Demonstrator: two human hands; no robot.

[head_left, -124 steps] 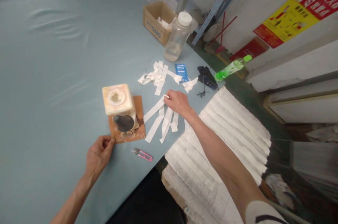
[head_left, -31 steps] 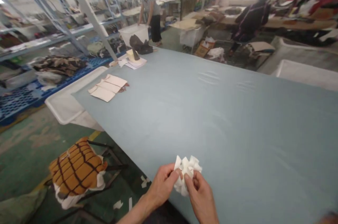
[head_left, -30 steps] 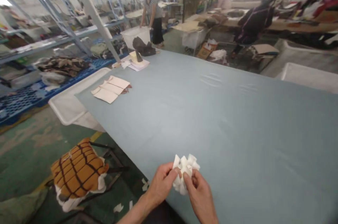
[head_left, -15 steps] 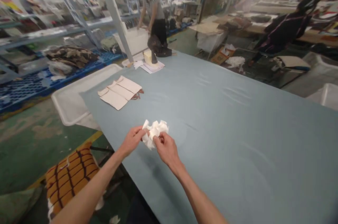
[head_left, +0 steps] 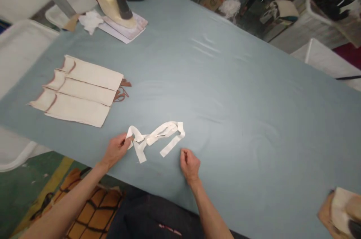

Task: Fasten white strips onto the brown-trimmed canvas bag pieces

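Near the front edge of the big blue-gray table (head_left: 239, 118), a loose tangle of white strips (head_left: 152, 138) lies between the two hands. The strips bend, loop and cross over each other, and a few ends stick out to the sides. The left hand (head_left: 117, 152) pinches one strip at the near left end of the tangle, with thumb and finger pressed together. The right hand (head_left: 191, 164) is curled in like a loose fist, just beside the right end of the strips and not touching them. Nothing pokes out of it, so it seems to hold nothing.

The strips look very light and soft, like thin cloth or paper; I cannot tell which. They will likely flop and fold when lifted, and one may drag the rest along where they cross. They do not look slippery. A hard tug could crease or maybe tear them, so a gentle pull is best. The good place to grab is a free end, such as the one hanging down near the right hand, with a small pinch. Grabbing the middle would scoop up the whole bunch.

Farther left lie three cream cloth pieces (head_left: 84, 88), side by side.
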